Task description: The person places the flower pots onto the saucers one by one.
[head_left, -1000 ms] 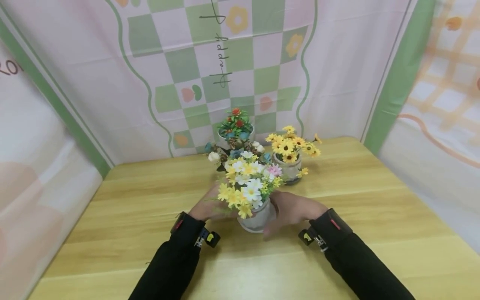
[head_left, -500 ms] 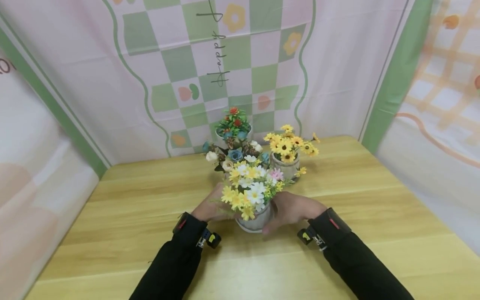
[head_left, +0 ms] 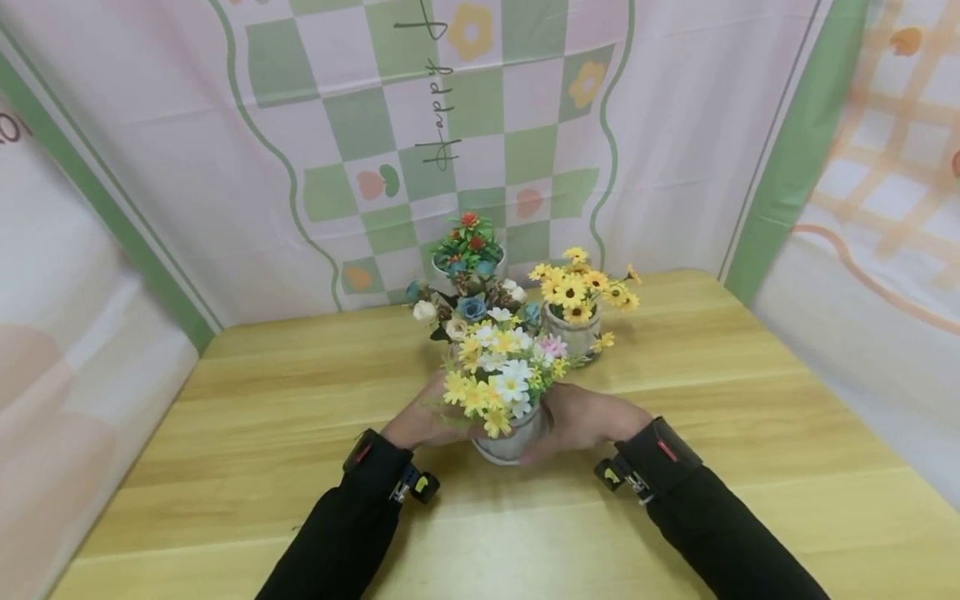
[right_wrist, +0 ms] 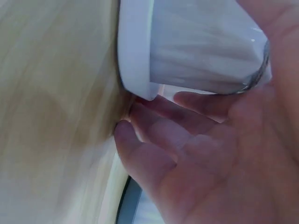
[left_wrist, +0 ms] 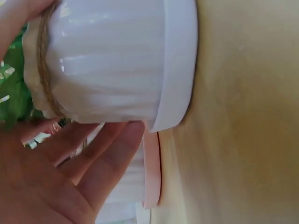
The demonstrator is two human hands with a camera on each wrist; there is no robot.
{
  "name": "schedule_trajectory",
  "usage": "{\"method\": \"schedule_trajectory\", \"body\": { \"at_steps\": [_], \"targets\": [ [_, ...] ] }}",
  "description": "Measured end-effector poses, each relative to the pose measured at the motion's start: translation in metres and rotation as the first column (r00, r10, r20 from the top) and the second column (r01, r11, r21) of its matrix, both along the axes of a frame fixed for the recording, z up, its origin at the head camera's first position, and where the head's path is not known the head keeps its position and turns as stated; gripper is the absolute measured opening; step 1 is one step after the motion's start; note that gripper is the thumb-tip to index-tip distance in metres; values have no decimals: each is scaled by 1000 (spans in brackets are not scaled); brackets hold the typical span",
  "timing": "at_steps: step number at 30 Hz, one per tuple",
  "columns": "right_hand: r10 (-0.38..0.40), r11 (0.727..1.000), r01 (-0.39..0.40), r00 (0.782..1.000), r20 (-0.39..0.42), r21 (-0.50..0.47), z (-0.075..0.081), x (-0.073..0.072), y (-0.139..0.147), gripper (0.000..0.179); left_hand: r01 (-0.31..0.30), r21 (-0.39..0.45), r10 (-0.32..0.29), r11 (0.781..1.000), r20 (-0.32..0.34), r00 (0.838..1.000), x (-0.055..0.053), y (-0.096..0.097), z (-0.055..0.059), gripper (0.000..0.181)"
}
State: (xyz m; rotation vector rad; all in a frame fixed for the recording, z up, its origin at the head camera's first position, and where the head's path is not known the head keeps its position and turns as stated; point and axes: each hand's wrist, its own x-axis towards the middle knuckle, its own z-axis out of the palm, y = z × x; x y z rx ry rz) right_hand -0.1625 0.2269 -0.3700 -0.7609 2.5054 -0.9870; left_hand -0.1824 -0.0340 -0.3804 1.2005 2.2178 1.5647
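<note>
A potted plant with white and yellow daisies [head_left: 512, 379] stands upright near the middle of the table. Its pale, ribbed pot [left_wrist: 110, 60] has a twine band near the rim and a saucer [left_wrist: 177, 60] at its base. From the left, my left hand [head_left: 427, 417] holds the pot, fingers at its far side in the left wrist view. My right hand [head_left: 588, 418] curves round the right side, its thumb in front and its fingers [right_wrist: 149, 158] behind, low by the saucer. Flowers cover part of the left hand in the head view.
Behind stand a pot of blue and cream roses [head_left: 472, 308], a pot of yellow sunflower-like blooms [head_left: 573, 333] to the right, and a pot of red flowers [head_left: 468, 242] at the back. The wooden table [head_left: 285, 392] ends at a patterned cloth wall [head_left: 345, 125].
The head view has shifted slightly. The daisy pot has turned or tilted a little, its blooms sitting slightly more to the right and lower. Both hands stay around it.
</note>
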Motion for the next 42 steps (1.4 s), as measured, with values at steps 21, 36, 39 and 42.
{"method": "schedule_trajectory", "body": {
  "at_steps": [21,36,39,42],
  "targets": [
    [41,999,-41,999,-31,20,18,18,-9,41,-54,-59,42,997,-185,982,26,8,-9,81],
    [-28,998,37,989,-146,59,13,24,-18,40,-172,-45,149,984,-321,935,37,9,-10,89],
    [-13,999,20,986,-168,41,12,24,-19,44,-183,-49,156,982,-337,928,38,6,-10,86],
    [21,999,-14,978,-207,37,10,24,-22,34,-203,-59,169,977,-361,917,40,1,-11,83]
  ]
}}
